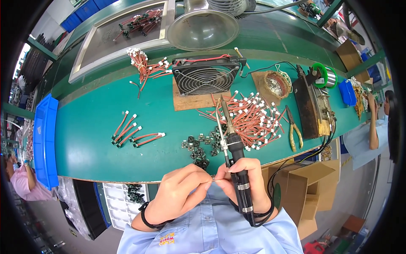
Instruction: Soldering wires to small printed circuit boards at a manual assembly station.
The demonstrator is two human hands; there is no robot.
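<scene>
My right hand [247,178] is wrapped round a black soldering iron [237,156], its tip pointing away from me and a thin metal feed tube running alongside. My left hand [182,190] is closed, thumb and fingers pinched on a thin wire [217,180] that spans to my right fingertips. Most of that wire is hidden in the fingers. Just beyond my hands, small dark green circuit boards [198,154] lie in a loose heap. Behind the iron's tip spreads a pile of red-brown wire leads [253,118] with white connectors. Several boards with leads attached [127,131] lie to the left.
A black fan [207,77] stands at the back, below a metal hood [203,31]. To the right are pliers [294,132], a dish of metal shavings [277,86], a dark box-shaped device [305,103] and a solder spool [325,76]. A blue tray [45,142] borders the left.
</scene>
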